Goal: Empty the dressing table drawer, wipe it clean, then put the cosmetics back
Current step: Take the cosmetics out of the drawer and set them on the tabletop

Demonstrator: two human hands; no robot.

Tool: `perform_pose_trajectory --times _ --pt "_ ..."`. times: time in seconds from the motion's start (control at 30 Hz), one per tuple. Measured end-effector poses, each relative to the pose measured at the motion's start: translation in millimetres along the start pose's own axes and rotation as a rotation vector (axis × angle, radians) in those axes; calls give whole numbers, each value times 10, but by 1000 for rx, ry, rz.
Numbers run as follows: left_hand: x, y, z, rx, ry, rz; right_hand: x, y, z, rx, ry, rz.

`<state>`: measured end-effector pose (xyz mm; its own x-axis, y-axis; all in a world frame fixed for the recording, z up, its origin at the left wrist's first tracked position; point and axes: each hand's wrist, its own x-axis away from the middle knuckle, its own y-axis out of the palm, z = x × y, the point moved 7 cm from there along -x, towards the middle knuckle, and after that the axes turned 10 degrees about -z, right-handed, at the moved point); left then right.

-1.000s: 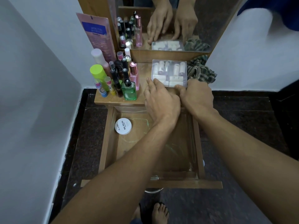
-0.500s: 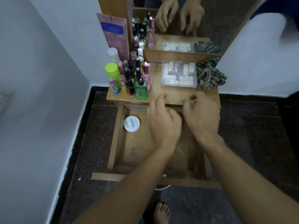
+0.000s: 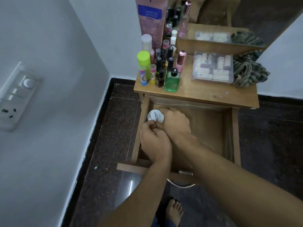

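Dressing corner in somebody's home, pretty clearly

Small wooden dressing table (image 3: pixel 205 95) with a mirror (image 3: pixel 262 13) in the upper right, its top crowded with nail polish and perfume bottles (image 3: pixel 164 66), plus a clear box of cosmetics (image 3: pixel 213 68) beside a crumpled checked cloth (image 3: pixel 247 71). Plain white walls (image 3: pixel 65 46), a household switch panel (image 3: pixel 18 94) at the left edge, dark speckled stone floor (image 3: pixel 114 128), and a bare foot (image 3: pixel 174 210) at the bottom.

Grey walls (image 3: pixel 62 46), dark speckled floor (image 3: pixel 113 145), switch panel (image 3: pixel 18 95) on left wall
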<state>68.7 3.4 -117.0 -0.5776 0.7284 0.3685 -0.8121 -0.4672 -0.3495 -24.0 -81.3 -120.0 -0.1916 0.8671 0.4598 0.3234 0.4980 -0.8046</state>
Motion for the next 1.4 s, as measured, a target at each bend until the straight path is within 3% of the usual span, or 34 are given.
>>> perform_pose_trajectory --times 0.27,0.57,0.7,1.0,1.17,1.4 --pt "-44 -102 -105 65 38 92 -165 55 -119 131 -83 -28" --pt "-21 -165 -142 182 -34 145 75 -112 62 -2 -45 30" --pt "33 -141 -138 196 -48 116 437 -373 216 -117 -21 121" --pt "184 395 290 262 6 -124 799 -1228 442 -191 -6 546" --pt "128 744 447 381 -53 -237 596 -1368 436 -127 10 518" --pt "64 922 437 402 -81 -262 359 -1295 496 -112 23 458"
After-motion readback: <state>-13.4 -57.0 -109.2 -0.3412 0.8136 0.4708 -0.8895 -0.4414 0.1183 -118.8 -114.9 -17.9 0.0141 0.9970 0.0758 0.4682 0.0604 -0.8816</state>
